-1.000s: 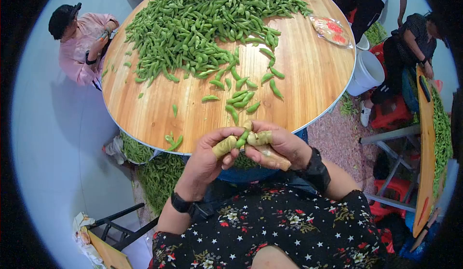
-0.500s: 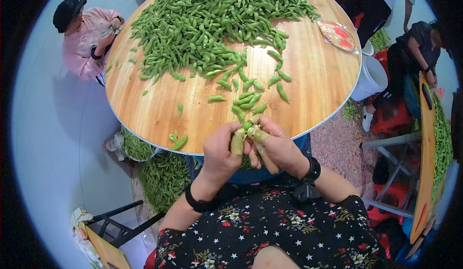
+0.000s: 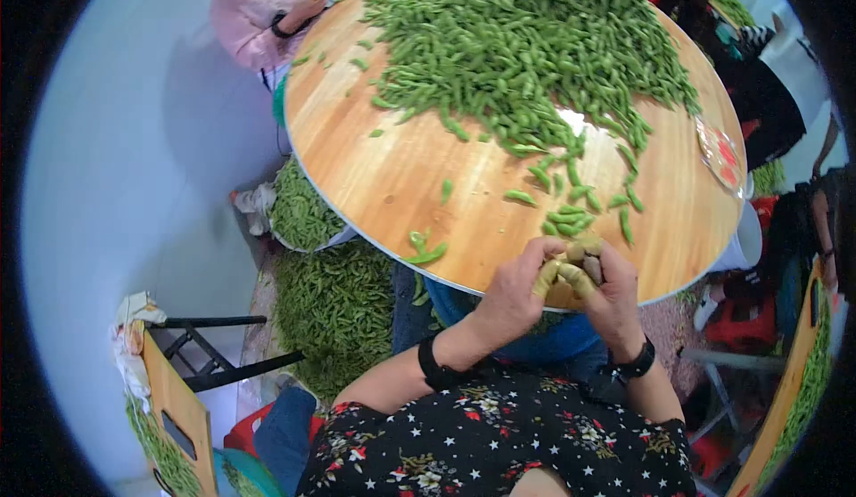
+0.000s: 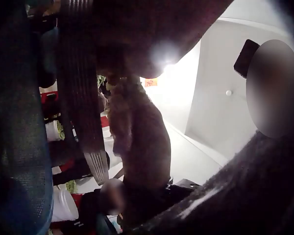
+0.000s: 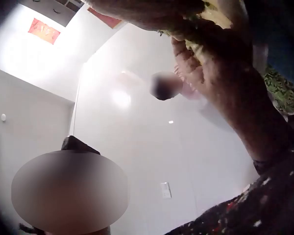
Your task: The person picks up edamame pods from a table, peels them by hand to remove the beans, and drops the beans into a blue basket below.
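Observation:
In the head view, the left hand (image 3: 510, 299) and right hand (image 3: 615, 296) meet at the table's near edge, fingers curled and thumb tips together. Yellowish wraps (image 3: 578, 279) cover the thumbs and some fingers. Both hands pinch a green pod, mostly hidden by the fingers; a green bit (image 5: 210, 6) shows between them in the right wrist view. Several loose pods (image 3: 567, 221) lie just beyond the hands, and a large heap of pods (image 3: 526, 42) covers the table's far part. The left wrist view is dark, the held pod unclear.
The round wooden table (image 3: 357, 172) fills the middle. A packet (image 3: 719, 154) lies at its right edge. Below stand a blue tub (image 3: 557, 341) and a pile of pods (image 3: 334, 319). A person in pink (image 3: 245, 16) is at the far left; others are at the right.
The head view has swung, so table and hands appear farther right. The hands remain together, their fingers have shifted, and the green pod visible between them earlier is now mostly covered.

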The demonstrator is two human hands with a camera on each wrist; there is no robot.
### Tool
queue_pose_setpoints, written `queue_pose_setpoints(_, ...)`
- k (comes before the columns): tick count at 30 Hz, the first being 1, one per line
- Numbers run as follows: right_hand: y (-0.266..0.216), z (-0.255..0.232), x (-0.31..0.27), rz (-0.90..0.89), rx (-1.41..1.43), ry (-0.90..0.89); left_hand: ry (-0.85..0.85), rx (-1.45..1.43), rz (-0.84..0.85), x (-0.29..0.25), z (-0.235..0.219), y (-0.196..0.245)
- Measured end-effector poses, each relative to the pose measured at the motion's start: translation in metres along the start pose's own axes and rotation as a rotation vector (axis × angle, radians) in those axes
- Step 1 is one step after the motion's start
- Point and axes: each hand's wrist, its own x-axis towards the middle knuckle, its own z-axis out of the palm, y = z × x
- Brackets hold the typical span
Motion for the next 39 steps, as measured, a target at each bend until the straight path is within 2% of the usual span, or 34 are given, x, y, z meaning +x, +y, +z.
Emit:
queue_pose_setpoints(2,0.003,-0.003,0.004,0.178,0.107,-0.103,-0.068,-0.052,-0.097,-0.002,-0.004,0.003)
queue_pose_setpoints(6,0.007,-0.003,0.007,0.149,0.166,-0.160,-0.131,-0.040,-0.140,-0.005,-0.006,0.001)
queue_pose_setpoints(8,0.001,-0.001,0.010,-0.103,-0.028,-0.125,-0.136,0.000,-0.131,-0.005,-0.007,0.000)
queue_pose_setpoints(11,0.012,0.003,0.007,-0.065,-0.073,-0.058,-0.112,0.066,-0.126,-0.005,-0.005,-0.002)
queue_pose_setpoints(12,0.007,-0.002,0.005,0.037,-0.050,-0.037,-0.145,0.042,-0.116,-0.004,-0.005,-0.002)
queue_pose_setpoints(13,0.004,-0.009,0.003,0.054,-0.067,-0.008,-0.122,0.022,-0.124,-0.003,-0.007,-0.003)
queue_pose_setpoints(15,0.000,-0.023,0.000,0.412,0.411,-0.008,-0.118,-0.002,-0.127,-0.001,-0.007,-0.001)
queue_pose_setpoints(16,0.000,-0.031,-0.001,0.499,0.658,-0.162,-0.103,-0.019,-0.160,-0.001,-0.006,0.001)
queue_pose_setpoints(17,0.002,-0.030,-0.003,0.503,0.662,-0.138,-0.087,-0.033,-0.196,-0.001,-0.006,0.004)
queue_pose_setpoints(19,0.005,-0.018,-0.005,0.624,0.928,-0.108,-0.120,-0.053,-0.220,-0.001,-0.007,0.008)
queue_pose_setpoints(21,0.009,-0.014,-0.008,0.573,0.869,-0.161,-0.205,0.035,-0.157,-0.002,-0.010,0.010)
queue_pose_setpoints(23,0.011,-0.006,-0.011,0.368,0.725,-0.138,-0.217,0.100,-0.187,-0.001,-0.011,0.021)
queue_pose_setpoints(25,0.001,-0.006,-0.011,0.388,0.717,-0.128,-0.277,0.114,-0.057,0.001,-0.015,0.020)
queue_pose_setpoints(26,0.003,-0.002,-0.011,0.217,0.538,-0.066,-0.312,0.183,0.015,0.003,-0.019,0.017)
queue_pose_setpoints(28,-0.002,0.001,-0.010,-0.084,0.197,0.080,-0.328,0.256,-0.024,0.006,-0.022,0.031)
queue_pose_setpoints(29,0.001,0.005,-0.009,-0.074,0.201,0.081,-0.331,0.329,-0.042,0.007,-0.024,0.036)
queue_pose_setpoints(31,0.007,0.012,-0.007,-0.475,-0.064,0.233,-0.326,0.368,0.017,0.009,-0.028,0.035)
queue_pose_setpoints(33,0.004,0.007,-0.008,-0.469,-0.075,0.203,-0.343,0.485,0.145,0.012,-0.034,0.040)
queue_pose_setpoints(35,0.004,0.001,-0.010,-0.318,0.163,0.042,-0.385,0.481,0.182,0.013,-0.037,0.039)
queue_pose_setpoints(36,0.001,-0.003,-0.010,-0.322,0.161,0.043,-0.407,0.418,0.189,0.013,-0.037,0.039)
queue_pose_setpoints(38,-0.006,-0.011,-0.010,0.173,0.555,-0.228,-0.428,0.354,0.197,0.013,-0.035,0.036)
queue_pose_setpoints(39,-0.004,-0.012,-0.007,0.170,0.553,-0.227,-0.423,0.310,0.216,0.013,-0.034,0.031)
